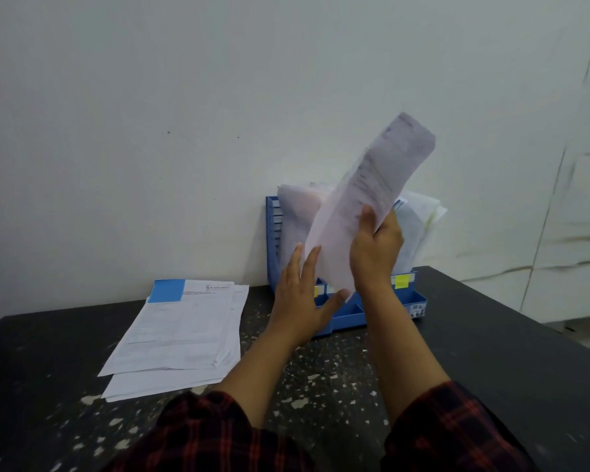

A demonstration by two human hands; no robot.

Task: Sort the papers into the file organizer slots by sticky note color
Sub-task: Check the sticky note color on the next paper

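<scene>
White paper (365, 206) gripped by right hand (375, 250), left hand (304, 298) open beside blue organizer (274, 233)

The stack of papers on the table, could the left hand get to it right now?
Probably yes. The left hand is open, holds nothing, and hovers just right of the stack of papers, with only bare table between. The right hand grips the raised sheet.
</scene>
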